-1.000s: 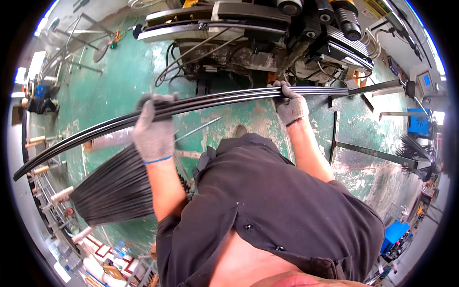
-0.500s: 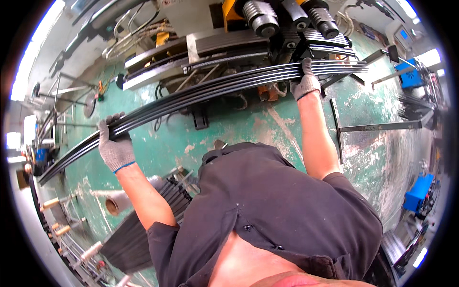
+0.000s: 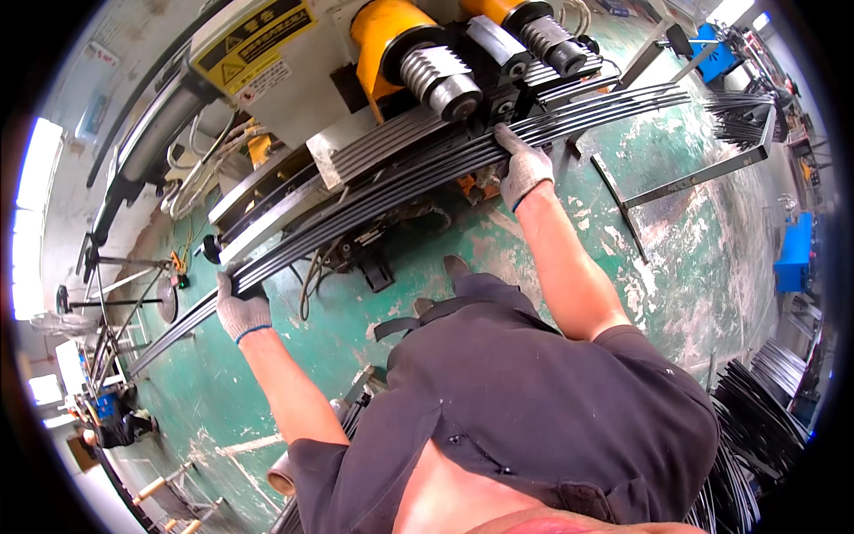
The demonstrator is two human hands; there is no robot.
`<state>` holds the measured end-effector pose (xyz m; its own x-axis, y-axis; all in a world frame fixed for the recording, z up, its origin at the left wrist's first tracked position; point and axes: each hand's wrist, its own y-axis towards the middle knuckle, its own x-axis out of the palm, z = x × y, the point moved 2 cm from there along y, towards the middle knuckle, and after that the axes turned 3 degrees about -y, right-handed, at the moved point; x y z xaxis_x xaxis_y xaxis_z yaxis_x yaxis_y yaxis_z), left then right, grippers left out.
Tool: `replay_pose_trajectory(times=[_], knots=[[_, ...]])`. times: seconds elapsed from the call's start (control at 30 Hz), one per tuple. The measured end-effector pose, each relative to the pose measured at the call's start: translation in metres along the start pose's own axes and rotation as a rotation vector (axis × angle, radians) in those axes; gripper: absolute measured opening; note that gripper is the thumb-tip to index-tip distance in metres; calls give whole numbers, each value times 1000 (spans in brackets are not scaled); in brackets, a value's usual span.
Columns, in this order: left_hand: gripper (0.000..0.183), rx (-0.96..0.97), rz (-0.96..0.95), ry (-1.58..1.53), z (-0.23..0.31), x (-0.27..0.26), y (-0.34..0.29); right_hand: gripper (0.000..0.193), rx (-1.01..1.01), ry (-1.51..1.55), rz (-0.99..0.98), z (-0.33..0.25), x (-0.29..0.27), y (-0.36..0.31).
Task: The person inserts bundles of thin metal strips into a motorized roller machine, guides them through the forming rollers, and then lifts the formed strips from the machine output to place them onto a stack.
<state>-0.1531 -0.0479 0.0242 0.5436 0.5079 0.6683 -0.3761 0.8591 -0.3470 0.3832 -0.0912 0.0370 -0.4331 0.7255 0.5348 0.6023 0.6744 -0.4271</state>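
Observation:
Both my hands, in grey knit gloves, grip a bundle of several long, thin dark metal bars (image 3: 382, 194). It slants from the lower left up to the right, in front of the machine. My left hand (image 3: 244, 311) is closed around the bundle toward its left end, thumb up. Farther right, my right hand (image 3: 525, 171) closes on it beneath the machine's threaded metal shafts (image 3: 438, 78). Just behind the bundle, more flat bars (image 3: 391, 142) lie along the machine bed. Whether the held bars touch the bed I cannot tell.
The machine has yellow housings (image 3: 378, 36) and a pale cabinet (image 3: 276, 84). A metal floor stand (image 3: 694, 174) is at the right, with dark rods (image 3: 743, 120) behind it. More dark rods (image 3: 756, 418) lie at lower right. A round fan (image 3: 167, 300) stands at left.
The bundle now slants more steeply and lies closer to the machine bed. Both hands still grip it. The view has turned, and the machine appears nearer and larger.

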Motion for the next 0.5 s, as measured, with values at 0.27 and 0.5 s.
replay_pose_trajectory(times=[0.27,0.5], knots=[[37,-47,-49,-18,-47,55,5,33,55,-137,-93,-19,34,51],[40,-129,-208,18,-122,101,15,40,-15,-606,-258,0,47,50]])
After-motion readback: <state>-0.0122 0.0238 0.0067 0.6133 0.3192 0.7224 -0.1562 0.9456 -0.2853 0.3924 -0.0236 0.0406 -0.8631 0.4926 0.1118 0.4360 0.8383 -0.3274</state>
